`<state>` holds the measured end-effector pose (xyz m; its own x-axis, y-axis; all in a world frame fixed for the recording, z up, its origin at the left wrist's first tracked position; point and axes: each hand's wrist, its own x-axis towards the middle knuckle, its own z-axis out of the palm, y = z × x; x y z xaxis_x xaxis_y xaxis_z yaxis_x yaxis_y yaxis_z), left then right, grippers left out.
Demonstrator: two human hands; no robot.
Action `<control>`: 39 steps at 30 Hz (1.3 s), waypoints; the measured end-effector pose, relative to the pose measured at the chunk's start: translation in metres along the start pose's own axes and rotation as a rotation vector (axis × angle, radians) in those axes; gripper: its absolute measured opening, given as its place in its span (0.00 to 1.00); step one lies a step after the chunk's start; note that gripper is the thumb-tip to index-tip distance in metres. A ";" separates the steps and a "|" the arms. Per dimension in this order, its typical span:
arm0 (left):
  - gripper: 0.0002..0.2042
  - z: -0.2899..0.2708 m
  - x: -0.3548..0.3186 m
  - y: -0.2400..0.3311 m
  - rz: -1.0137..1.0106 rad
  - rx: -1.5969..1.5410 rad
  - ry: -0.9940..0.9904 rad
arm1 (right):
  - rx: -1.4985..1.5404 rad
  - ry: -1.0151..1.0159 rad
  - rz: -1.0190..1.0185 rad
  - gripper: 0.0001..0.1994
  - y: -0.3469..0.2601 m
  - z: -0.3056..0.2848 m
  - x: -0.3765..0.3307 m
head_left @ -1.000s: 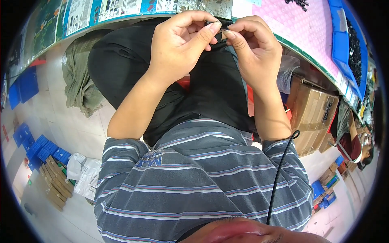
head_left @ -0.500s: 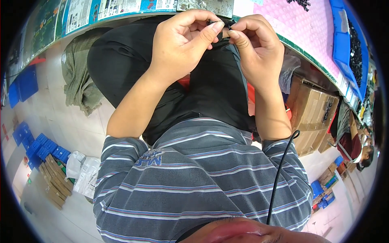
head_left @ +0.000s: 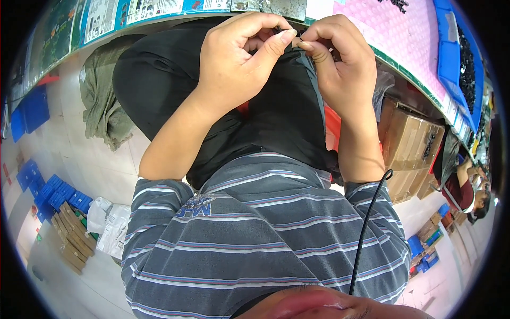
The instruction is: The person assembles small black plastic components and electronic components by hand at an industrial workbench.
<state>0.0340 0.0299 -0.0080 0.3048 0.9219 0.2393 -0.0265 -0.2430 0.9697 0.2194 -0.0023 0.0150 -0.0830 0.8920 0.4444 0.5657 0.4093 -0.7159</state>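
Both hands pinching one tiny dark part, just short of the bench edge.
L hand [head_left: 239, 64] thumb and fingers pressed together on the small part [head_left: 294, 42]; R hand [head_left: 340, 64] fingertips pinch it too, part mostly hidden. Beyond it: bench [head_left: 404, 64] w/ pink mat [head_left: 382, 26], blue bin [head_left: 451, 53].

A workshop: workbench [head_left: 409, 74], blue parts bins [head_left: 449, 53], stacked cardboard boxes [head_left: 411, 143]

Hands close in at the bench edge
The left hand [head_left: 239, 58] curls tighter, its thumb tip now meeting the right hand [head_left: 337, 58] fingertips over a small dark part [head_left: 295, 40].
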 end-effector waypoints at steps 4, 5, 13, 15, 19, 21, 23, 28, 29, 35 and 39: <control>0.06 -0.001 0.000 0.000 -0.006 0.022 -0.004 | -0.052 -0.028 -0.045 0.06 -0.001 -0.002 0.002; 0.06 -0.001 0.000 0.000 -0.016 0.025 -0.005 | -0.051 -0.029 -0.044 0.06 -0.001 -0.002 0.001; 0.07 -0.002 0.000 0.000 -0.045 0.030 -0.030 | -0.009 -0.090 0.109 0.05 -0.006 -0.004 0.000; 0.07 -0.001 0.000 0.000 -0.045 0.026 -0.028 | -0.016 -0.094 0.122 0.05 -0.007 -0.004 0.001; 0.07 -0.001 0.000 0.002 -0.092 0.049 -0.042 | -0.093 -0.109 0.025 0.05 -0.006 -0.002 0.002; 0.07 -0.001 0.000 0.001 -0.112 0.084 -0.055 | -0.056 -0.130 0.038 0.04 -0.001 -0.003 0.001; 0.07 -0.003 0.000 -0.001 -0.110 -0.035 -0.043 | -0.020 -0.151 0.049 0.03 0.002 -0.004 -0.002; 0.09 -0.007 0.000 -0.001 -0.147 -0.053 -0.044 | 0.640 -0.084 0.415 0.03 0.002 -0.003 -0.009; 0.09 -0.007 0.000 -0.001 -0.186 -0.105 -0.013 | 0.641 -0.086 0.413 0.03 0.002 -0.002 -0.010; 0.10 -0.006 -0.001 -0.002 -0.217 -0.153 -0.008 | 0.739 -0.053 0.385 0.05 0.001 0.005 -0.013; 0.10 -0.005 -0.002 -0.004 -0.183 -0.167 -0.012 | 0.708 0.019 0.361 0.06 -0.005 0.010 -0.013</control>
<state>0.0285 0.0307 -0.0125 0.3306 0.9419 0.0590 -0.1266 -0.0177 0.9918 0.2098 -0.0140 0.0076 0.0240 0.9920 0.1243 -0.1013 0.1261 -0.9868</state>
